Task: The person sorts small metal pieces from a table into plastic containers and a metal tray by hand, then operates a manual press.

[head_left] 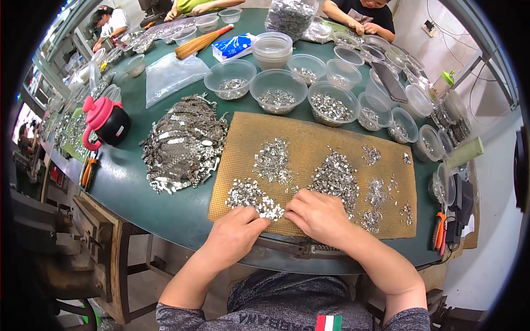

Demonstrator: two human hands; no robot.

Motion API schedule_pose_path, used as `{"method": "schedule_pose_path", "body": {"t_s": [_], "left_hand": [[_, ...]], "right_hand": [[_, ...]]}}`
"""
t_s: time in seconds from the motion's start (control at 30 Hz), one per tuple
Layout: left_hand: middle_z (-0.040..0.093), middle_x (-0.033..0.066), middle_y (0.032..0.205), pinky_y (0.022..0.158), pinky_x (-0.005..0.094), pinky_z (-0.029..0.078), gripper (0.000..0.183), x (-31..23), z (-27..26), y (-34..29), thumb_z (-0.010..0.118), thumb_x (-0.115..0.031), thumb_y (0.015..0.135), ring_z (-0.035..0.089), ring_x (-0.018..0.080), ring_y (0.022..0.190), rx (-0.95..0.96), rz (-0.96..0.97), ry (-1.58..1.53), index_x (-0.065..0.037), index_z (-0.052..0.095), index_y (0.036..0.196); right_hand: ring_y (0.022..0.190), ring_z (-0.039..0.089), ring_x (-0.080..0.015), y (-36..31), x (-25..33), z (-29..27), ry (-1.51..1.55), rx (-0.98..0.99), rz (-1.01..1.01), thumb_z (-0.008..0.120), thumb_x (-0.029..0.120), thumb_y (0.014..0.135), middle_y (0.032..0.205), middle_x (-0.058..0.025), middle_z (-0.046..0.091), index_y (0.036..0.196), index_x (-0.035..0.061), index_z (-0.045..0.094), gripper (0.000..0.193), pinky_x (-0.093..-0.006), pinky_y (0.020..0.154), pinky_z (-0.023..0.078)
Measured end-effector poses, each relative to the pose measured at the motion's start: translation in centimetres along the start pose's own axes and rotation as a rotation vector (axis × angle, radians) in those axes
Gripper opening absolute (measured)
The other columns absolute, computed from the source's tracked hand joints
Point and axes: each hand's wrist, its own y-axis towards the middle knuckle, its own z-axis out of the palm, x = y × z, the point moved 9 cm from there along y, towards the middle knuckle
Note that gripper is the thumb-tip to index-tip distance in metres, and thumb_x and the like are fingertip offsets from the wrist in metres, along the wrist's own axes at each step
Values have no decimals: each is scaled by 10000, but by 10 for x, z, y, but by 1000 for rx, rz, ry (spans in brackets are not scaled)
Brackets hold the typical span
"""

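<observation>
My left hand (234,230) rests at the near edge of a tan textured mat (309,131), its fingers curled and the thumb pressed toward the index finger. Beside it, my right hand (319,214) is closed in a pinch at the same edge. Whatever the fingertips hold is too small or hidden to make out. Just beyond them lies a pile of flat shiny metal pieces (251,196). Farther up the mat is a heap of thin metal pieces (273,160). A larger, darker heap of metal pieces (335,179) sits beyond my right hand, with several smaller piles to its right.
Left of the mat is a mound of linked metal strips (185,140). Clear plastic bowls (277,91) of metal parts line the far side. A pink-lidded black mug (107,121), orange-handled pliers (439,230), a phone (388,81) and a hand broom (203,42) lie around. Other people work across the table.
</observation>
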Motion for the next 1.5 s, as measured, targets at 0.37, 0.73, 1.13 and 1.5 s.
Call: {"method": "schedule_pose_path", "body": {"t_s": [0.37, 0.73, 1.13, 1.5], "left_hand": [[558, 69, 894, 716, 387, 543, 136, -8, 4, 5, 624, -51, 823, 620, 264, 856, 156, 47, 79, -58, 606, 958], [609, 73, 848, 699, 395, 527, 91, -8, 0, 8, 738, -59, 865, 646, 284, 799, 50, -20, -23, -64, 672, 928], [582, 78, 830, 681, 405, 512, 106, -11, 11, 16, 755, -60, 849, 625, 291, 800, 127, 12, -14, -70, 673, 916], [595, 70, 843, 683, 393, 522, 99, -16, 10, 19, 754, -93, 858, 636, 283, 792, 134, 14, 42, -71, 675, 913]], "right_hand": [[815, 670, -235, -3, 13, 1, -230, -6, -48, 661, 122, 830, 871, -67, 574, 887, 67, 597, 102, -362, 665, 569], [770, 672, -236, -36, 4, -35, -72, -103, -13, 740, 108, 860, 872, -66, 617, 932, 70, 630, 137, -370, 656, 549], [911, 653, -267, -108, 8, -54, 12, -59, 47, 757, 70, 835, 982, -63, 632, 947, 46, 617, 181, -389, 856, 533], [1037, 675, -245, -116, 24, -46, -193, -86, 37, 716, 80, 786, 1051, -82, 665, 996, 33, 653, 224, -376, 912, 532]]}}
